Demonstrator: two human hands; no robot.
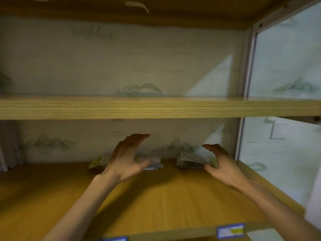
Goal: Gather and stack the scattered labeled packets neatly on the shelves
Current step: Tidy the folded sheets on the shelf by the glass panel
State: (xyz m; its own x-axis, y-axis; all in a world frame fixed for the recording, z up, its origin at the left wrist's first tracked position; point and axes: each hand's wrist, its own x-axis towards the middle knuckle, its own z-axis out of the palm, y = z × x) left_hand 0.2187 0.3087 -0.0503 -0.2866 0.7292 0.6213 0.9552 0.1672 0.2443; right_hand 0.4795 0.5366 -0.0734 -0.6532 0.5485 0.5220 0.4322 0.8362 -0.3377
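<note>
A wooden lower shelf (156, 202) carries two low stacks of packets near its back edge: a left stack (152, 163) and a right stack (192, 161), set a little apart. Above the lower shelf runs a paler upper shelf board (121, 107). A blue-edged label (231, 231) sits at the lower shelf's front edge.

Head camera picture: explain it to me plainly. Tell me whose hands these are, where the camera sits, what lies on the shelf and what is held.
There is no machine here. A person wears a camera on the head, so you look along their own arms into a wooden shelf unit. The left hand and the right hand reach to the back of the lower shelf, fingers spread, gripping nothing. Two piles of packets lie there: the left pile partly behind the left hand, the right pile beside the right hand. The picture is blurred, so labels cannot be read.
</note>
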